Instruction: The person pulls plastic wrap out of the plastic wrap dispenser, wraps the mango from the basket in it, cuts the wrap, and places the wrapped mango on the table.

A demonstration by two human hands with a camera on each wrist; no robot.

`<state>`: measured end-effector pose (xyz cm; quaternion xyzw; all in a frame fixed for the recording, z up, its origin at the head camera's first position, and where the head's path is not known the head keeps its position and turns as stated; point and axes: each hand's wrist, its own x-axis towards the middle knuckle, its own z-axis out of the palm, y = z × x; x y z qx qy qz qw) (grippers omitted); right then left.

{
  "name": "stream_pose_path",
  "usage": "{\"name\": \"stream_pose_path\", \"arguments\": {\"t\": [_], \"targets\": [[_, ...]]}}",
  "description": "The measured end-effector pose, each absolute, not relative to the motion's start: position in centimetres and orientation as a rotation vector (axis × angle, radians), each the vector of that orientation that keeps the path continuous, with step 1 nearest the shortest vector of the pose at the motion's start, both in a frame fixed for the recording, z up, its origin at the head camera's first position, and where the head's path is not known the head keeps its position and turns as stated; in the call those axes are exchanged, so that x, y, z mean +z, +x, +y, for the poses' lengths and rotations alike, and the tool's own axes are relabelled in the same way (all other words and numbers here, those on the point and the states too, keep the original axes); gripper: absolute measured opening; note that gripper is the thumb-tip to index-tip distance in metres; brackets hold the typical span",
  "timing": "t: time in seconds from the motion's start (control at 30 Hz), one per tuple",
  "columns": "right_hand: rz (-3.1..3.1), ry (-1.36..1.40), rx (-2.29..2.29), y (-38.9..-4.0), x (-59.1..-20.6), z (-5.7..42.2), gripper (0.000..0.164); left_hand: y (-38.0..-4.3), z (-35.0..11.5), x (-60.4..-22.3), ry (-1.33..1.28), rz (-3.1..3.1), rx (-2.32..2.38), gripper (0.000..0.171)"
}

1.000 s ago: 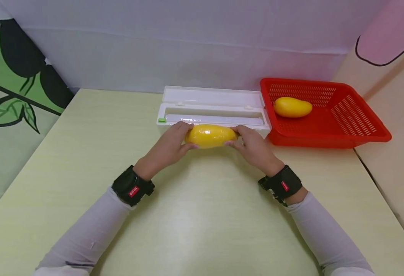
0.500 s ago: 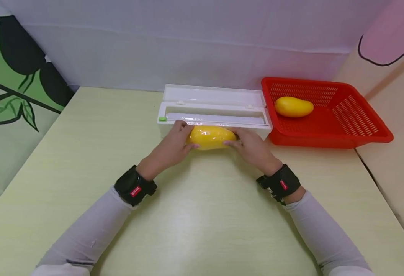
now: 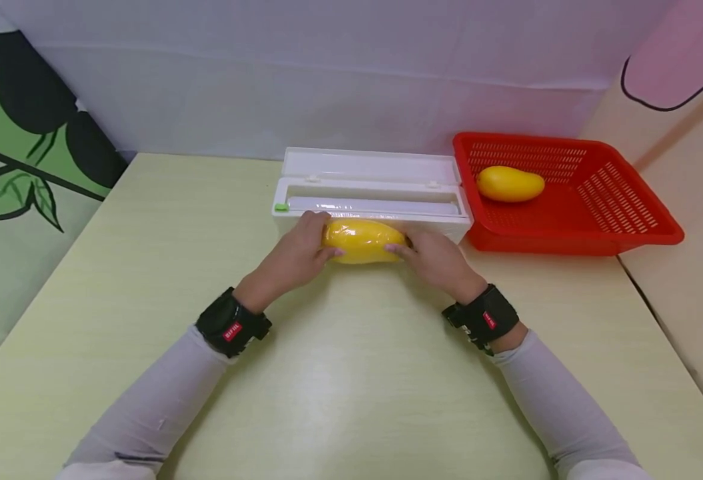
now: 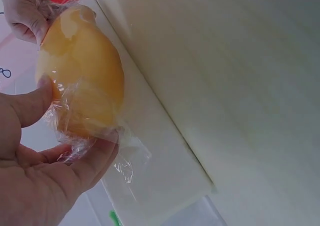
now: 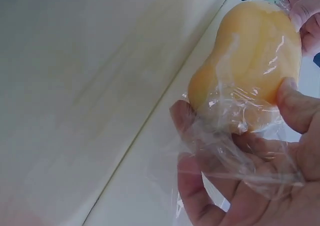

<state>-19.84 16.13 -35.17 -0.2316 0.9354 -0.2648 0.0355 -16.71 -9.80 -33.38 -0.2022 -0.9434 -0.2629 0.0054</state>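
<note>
At the open cling-film box (image 3: 369,183), my left hand (image 3: 296,251) and right hand (image 3: 438,258) grip a mango (image 3: 363,240) endwise, likely containing loose film (image 5: 226,142).

**Left hand (image 3: 296,255) and right hand (image 3: 438,261) grip from opposite sides**

The person's sleeved left forearm (image 3: 147,403) and right forearm (image 3: 567,407) slant inward from behind the hands. Both hands angle toward each other, near but apart. The left thumb (image 4: 34,105) presses on the side nearer the body, its tip toward the right hand, while the left fingers (image 4: 92,161) curl opposite it. The right thumb (image 5: 296,106) presses likewise, tip toward the left hand; across from it, the right fingers (image 5: 192,186) curl, two of their tips parted.
</note>
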Motion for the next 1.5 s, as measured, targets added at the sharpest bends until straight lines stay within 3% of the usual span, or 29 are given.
{"name": "stream_pose_path", "arguments": {"t": [0.57,0.8,1.33,1.5], "targets": [[2.827,-0.573,-0.798,-20.06,-34.94,16.07,0.037,-17.00,-9.88,-33.27,-0.608,-2.995,-0.782,0.044],[2.801,-0.512,-0.838,-20.15,-34.75,15.94,0.043,-17.38,-9.93,-33.56,-0.618,-2.991,-0.823,0.048],[2.799,-0.517,-0.927,-20.01,-34.86,16.10,0.040,-16.80,-9.93,-33.14,-0.586,-3.028,-0.824,0.048],[2.849,-0.597,-0.969,-19.51,-34.95,15.53,0.032,-16.73,-10.37,-32.82,-0.587,-3.056,-0.774,0.048]]}}
